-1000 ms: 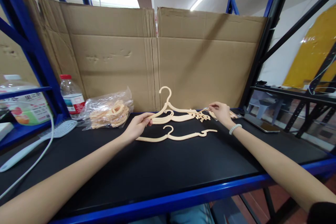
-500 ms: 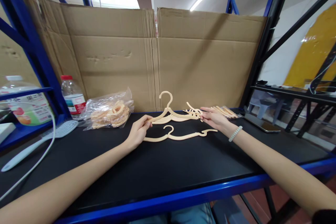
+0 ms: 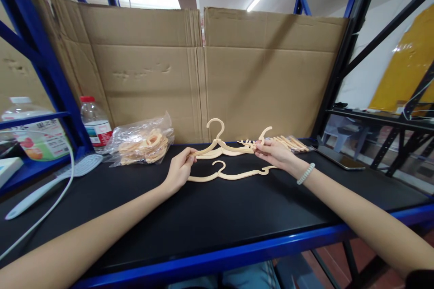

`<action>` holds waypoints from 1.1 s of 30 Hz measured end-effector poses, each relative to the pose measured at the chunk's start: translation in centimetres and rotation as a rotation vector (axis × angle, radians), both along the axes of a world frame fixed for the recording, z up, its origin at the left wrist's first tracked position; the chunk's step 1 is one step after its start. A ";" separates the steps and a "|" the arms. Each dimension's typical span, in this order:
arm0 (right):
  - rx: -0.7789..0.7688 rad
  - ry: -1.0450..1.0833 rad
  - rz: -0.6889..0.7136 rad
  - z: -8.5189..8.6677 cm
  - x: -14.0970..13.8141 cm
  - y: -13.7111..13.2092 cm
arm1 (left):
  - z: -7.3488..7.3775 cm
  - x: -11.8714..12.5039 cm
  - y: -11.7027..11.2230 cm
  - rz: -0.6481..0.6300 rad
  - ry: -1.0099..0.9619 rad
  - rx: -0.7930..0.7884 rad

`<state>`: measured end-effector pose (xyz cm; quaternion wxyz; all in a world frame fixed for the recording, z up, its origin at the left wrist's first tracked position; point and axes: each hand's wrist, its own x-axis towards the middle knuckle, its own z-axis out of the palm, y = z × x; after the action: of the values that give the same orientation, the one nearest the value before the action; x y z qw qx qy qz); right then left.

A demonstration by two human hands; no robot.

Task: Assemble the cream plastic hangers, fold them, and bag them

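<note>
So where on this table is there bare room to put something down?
The middle of the black tabletop, between the front hanger and blue rail. Another patch lies between the right forearm and flat dark device. Crowded: further back, around the plastic bag, held hanger, left hand and right hand.

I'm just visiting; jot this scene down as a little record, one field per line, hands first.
Left hand: the left hand grips the left end of a raised cream hanger
Right hand: the right hand pinches a small hooked piece at that hanger's right end; whether they are joined is unclear
Nearer the person: another hanger on the black tabletop
Left side: clear bag of cream pieces, red-capped bottle, pale brush
Backdrop: cardboard
</note>
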<state>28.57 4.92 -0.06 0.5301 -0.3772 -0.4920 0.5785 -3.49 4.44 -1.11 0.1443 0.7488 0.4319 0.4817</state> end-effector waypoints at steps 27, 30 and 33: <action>-0.304 0.033 0.141 1.4 -0.7 -1.4 | 0.0 0.1 -0.4 0.004 0.051 0.103; -0.284 0.019 0.139 1.4 -0.8 -1.4 | 0.0 0.1 -0.5 0.002 0.050 0.111; -0.241 0.006 0.078 1.1 -1.0 -1.2 | 0.0 0.2 -0.5 0.000 0.046 0.109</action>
<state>27.61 3.68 1.03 0.4593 -0.4171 -0.4319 0.6546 -3.32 3.91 -1.13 0.0933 0.7665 0.4083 0.4869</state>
